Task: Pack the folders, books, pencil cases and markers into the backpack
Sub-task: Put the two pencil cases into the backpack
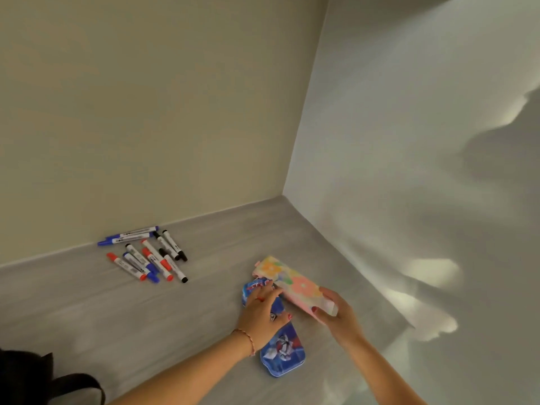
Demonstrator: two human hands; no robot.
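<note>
1. Here, the right hand [336, 314] grips the near end of a floral pink fabric pencil case [292, 283], lower centre of the frame.
2. The left hand [263, 314] lies spread, fingers flat, on a blue printed tin pencil case [282, 352].
3. Red, blue and black markers [146, 255] lie scattered, left of centre.
4. A dark backpack [26, 372] edges the lower left; markers and both cases look unpacked, while no folders or books show.

Only one view, from a camera worn on the head, looking forward and down at the grey table [87, 311] near a wall corner. Close enough to show both forearms entering from the bottom edge.
</note>
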